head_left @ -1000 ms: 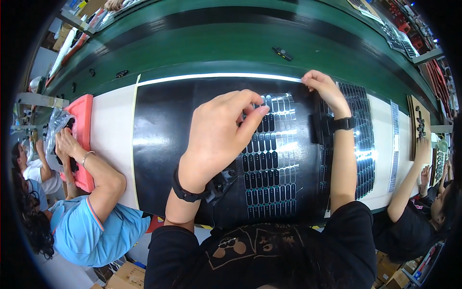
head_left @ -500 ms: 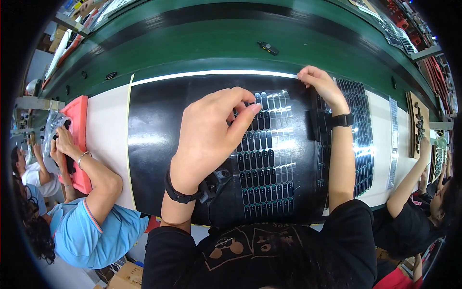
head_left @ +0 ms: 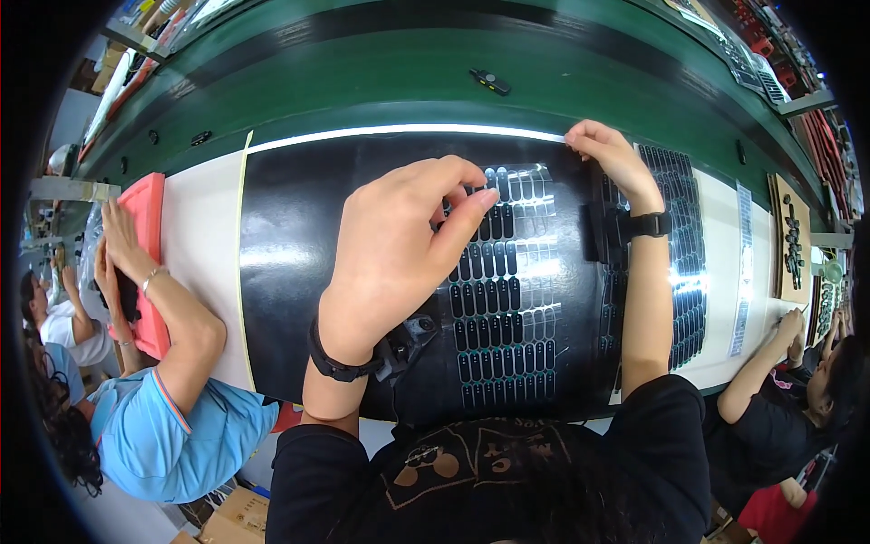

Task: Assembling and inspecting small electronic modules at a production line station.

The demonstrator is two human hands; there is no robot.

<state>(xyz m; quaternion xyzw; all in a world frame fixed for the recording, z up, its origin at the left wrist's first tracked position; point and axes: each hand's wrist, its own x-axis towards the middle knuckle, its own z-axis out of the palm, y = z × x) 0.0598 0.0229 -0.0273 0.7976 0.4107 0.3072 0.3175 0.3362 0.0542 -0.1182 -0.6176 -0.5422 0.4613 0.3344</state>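
Two bare hands over a sheet of dark ovals

The sheet of dark ovals (head_left: 489, 325) lies on a black mat (head_left: 294, 222) in front of the person, its upper right part showing clear oval outlines. The left hand (head_left: 399, 222) is at the sheet's upper left corner, thumb and forefinger drawn close; whether these fingers meet or pinch anything, I cannot tell. The right hand (head_left: 612, 163) is at the right end of a white strip (head_left: 408, 131) along the mat's far edge, its fingers bunched; whether they grip the strip, I cannot tell. A second sheet (head_left: 684, 263) lies right of the right forearm. The mat rests on a pale bench (head_left: 204, 236). Beyond runs a green surface (head_left: 362, 91) bearing a small black device (head_left: 489, 82). At far left, a co-worker in light blue (head_left: 181, 444) has hands at a red tray (head_left: 156, 272).
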